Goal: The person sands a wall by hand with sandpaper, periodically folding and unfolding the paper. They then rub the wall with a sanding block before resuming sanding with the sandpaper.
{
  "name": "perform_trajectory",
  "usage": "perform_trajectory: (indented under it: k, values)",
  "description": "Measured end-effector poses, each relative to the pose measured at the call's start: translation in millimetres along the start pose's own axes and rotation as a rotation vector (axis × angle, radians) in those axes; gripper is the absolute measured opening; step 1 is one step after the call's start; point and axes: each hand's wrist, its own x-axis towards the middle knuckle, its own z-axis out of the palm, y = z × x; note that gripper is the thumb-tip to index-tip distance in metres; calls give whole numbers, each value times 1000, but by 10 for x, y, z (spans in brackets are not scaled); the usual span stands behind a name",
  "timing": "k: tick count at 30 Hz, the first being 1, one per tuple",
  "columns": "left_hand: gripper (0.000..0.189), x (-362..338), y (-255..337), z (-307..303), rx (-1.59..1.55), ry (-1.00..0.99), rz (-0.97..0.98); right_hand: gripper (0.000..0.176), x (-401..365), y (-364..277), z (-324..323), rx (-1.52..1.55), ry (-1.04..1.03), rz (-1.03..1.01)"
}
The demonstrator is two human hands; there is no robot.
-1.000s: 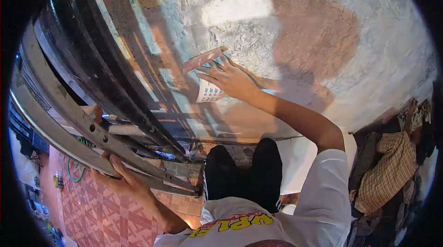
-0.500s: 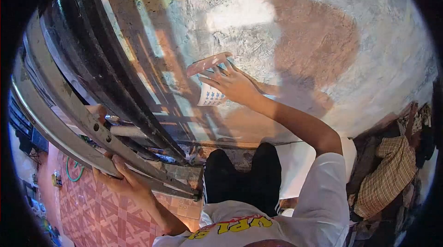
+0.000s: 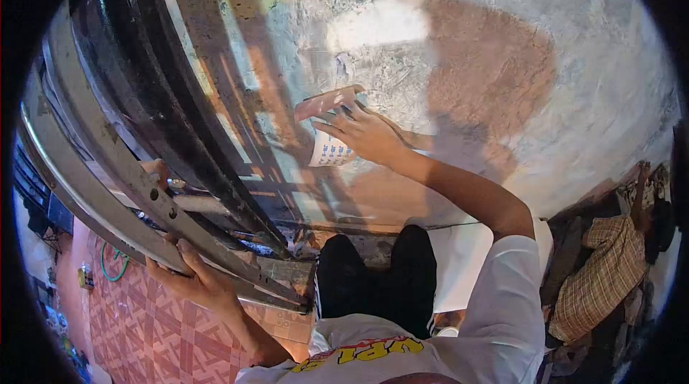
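My right hand (image 3: 366, 133) lies against the patchy wall (image 3: 502, 183), its fingers spread over a bent sheet of sandpaper (image 3: 326, 105). The sheet's reddish-brown side shows along the top, and its white back with blue print hangs below my fingers. At lower left, my left hand (image 3: 190, 276) is closed around the edge of a grey metal bar (image 3: 108, 201), thumb on the near side. Part of its fingers is hidden behind the bar.
Dark metal bars (image 3: 154, 90) run down the left beside the wall. Patterned red tiles (image 3: 151, 319) cover the floor at lower left, with a green hose (image 3: 113, 269). Checked cloth (image 3: 599, 276) hangs at right. A white surface (image 3: 463, 258) stands beside my black-trousered legs (image 3: 377, 283).
My right hand and the sandpaper have shifted very slightly right and down in view. The left hand keeps its hold on the bar.
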Motion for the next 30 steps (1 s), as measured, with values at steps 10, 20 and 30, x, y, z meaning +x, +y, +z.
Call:
perform_trajectory:
  k: [10, 20, 30]
  values:
    - [38, 3, 173, -27, 0, -36, -25, 51, 492, 1697, -862, -115, 361, 233]
    - [42, -25, 44, -56, -154, -91, -82, 60, 361, 218, -98, 6, -36, -187]
    - [39, -34, -71, 4, -74, -17, 18, 52, 65, 1441, -880, -145, 479, 649]
